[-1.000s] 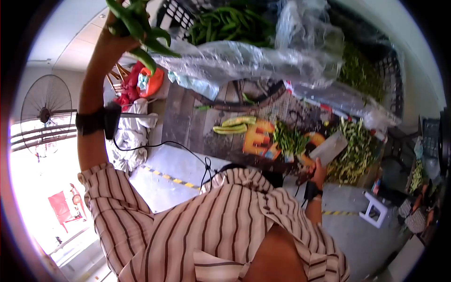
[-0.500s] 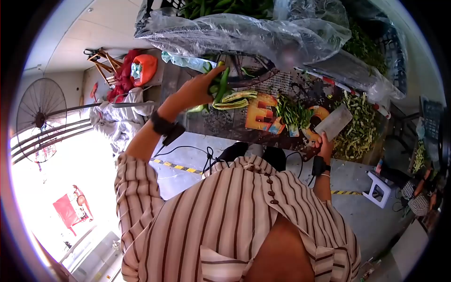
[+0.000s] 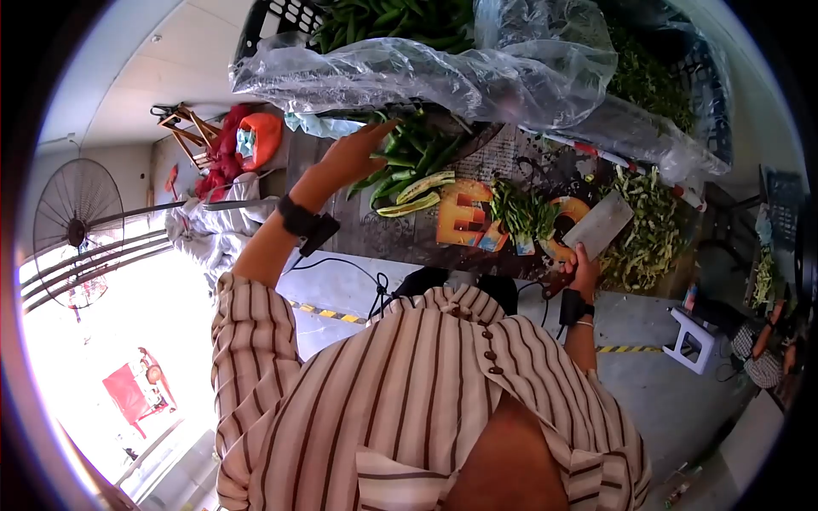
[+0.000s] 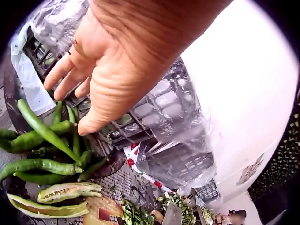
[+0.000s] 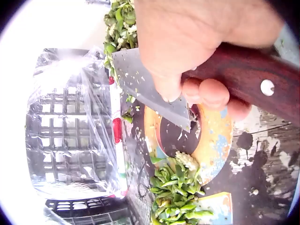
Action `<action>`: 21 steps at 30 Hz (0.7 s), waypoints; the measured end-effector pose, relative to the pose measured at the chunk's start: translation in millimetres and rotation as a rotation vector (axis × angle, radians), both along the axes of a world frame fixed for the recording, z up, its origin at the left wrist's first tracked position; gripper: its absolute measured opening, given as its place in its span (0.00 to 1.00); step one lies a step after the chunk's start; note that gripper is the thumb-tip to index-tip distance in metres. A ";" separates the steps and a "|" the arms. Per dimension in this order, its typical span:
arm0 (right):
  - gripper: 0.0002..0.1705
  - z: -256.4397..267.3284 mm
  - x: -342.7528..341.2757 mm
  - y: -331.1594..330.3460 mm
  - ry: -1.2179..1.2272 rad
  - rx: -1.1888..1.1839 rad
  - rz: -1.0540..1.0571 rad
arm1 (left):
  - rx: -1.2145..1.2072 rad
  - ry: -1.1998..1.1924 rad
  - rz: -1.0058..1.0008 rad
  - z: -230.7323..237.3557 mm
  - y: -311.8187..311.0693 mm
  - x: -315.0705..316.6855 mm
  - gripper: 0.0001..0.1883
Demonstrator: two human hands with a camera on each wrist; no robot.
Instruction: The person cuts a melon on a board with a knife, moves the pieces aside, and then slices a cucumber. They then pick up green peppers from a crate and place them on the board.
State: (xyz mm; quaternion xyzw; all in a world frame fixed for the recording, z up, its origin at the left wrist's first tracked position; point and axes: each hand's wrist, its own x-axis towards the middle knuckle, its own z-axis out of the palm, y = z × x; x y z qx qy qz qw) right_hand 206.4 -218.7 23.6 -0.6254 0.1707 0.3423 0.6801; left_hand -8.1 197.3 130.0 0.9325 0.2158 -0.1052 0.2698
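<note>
Over the left part of the dark table, the left hand (image 3: 345, 162) is held with its fingers extended, above a loose pile of whole green peppers (image 3: 417, 145). In the left wrist view the left hand (image 4: 112, 70) grips nothing, and the peppers (image 4: 42, 133) lie below its fingertips. Two pepper halves with pale insides (image 4: 51, 213) lie beside the pile. The right hand (image 5: 187, 51) grips the dark red wooden handle (image 5: 253, 75) of a cleaver, its broad blade (image 5: 147, 91) lying over the table. Chopped green pieces (image 5: 176, 192) sit near the blade.
Behind the table stand black crates lined with clear plastic (image 3: 375, 72), one holding whole peppers (image 3: 392, 24). Shredded green pieces (image 3: 643, 230) are heaped at the table's right. A white stool (image 3: 690, 341) stands on the floor at right, and a fan (image 3: 77, 230) at left.
The left hand came down from the upper left with peppers and let them go on the table, where they now lie spread. The right hand still holds the cleaver.
</note>
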 end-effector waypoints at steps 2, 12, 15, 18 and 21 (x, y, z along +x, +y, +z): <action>0.16 1.8 0.0 0.0 0.004 -0.014 -0.018 | 0.008 -0.069 0.005 8.4 -2.1 -3.2 0.34; 0.11 -21.2 5.3 -13.9 0.028 0.044 0.066 | -0.058 -0.268 0.222 144.3 -8.4 6.6 0.18; 0.11 -21.3 7.5 -14.5 0.023 0.071 0.061 | 0.020 -0.306 0.236 184.4 31.1 26.3 0.17; 0.11 -16.1 0.4 -12.2 0.039 0.035 0.038 | 0.018 -0.292 0.133 194.4 93.4 56.6 0.19; 0.11 -12.4 0.8 -9.8 0.018 0.028 0.000 | 0.047 -0.261 0.014 167.6 159.9 93.4 0.19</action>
